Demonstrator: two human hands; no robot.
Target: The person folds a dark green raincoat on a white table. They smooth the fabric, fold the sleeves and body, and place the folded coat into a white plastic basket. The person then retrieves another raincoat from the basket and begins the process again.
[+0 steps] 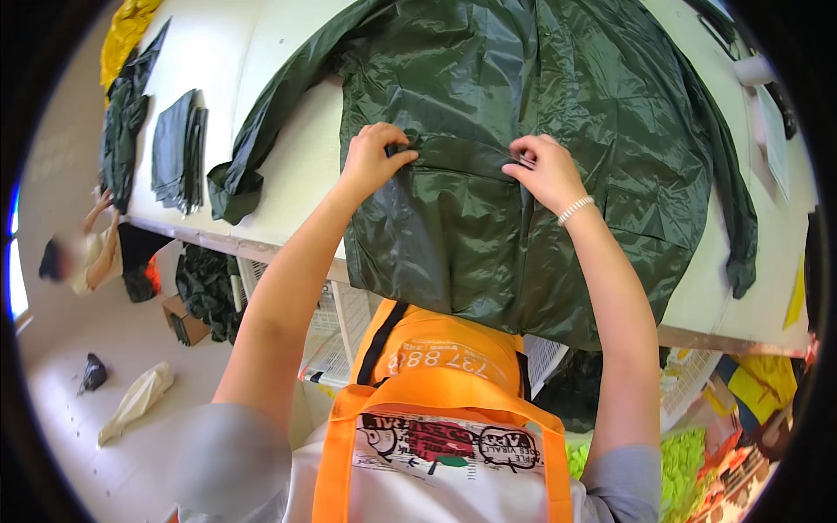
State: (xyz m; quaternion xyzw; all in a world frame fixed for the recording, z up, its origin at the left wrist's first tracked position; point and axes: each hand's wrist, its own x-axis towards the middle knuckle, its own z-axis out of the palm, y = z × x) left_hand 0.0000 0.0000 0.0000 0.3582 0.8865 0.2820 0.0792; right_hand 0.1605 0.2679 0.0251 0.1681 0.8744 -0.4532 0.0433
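Note:
A shiny dark green rain jacket [610, 148] lies spread out with its sleeves to either side, and its lower hem hangs over the table's near edge. Across its left front runs a pocket flap [462, 155]. At the left end of that flap, my left hand [377, 157] pinches the fabric between thumb and fingers. My right hand [547, 170], with a pale coiled band at the wrist, pinches the flap's right end near the jacket's front opening. Between the two hands the flap's edge looks fairly straight.
The white table [288, 174] holds a folded dark green stack [179, 152] at the left, beside a dark garment [126, 122] and yellow material [126, 39]. Another person [96, 253] stands at the far left. Bright green garments [684, 471] lie below at the right.

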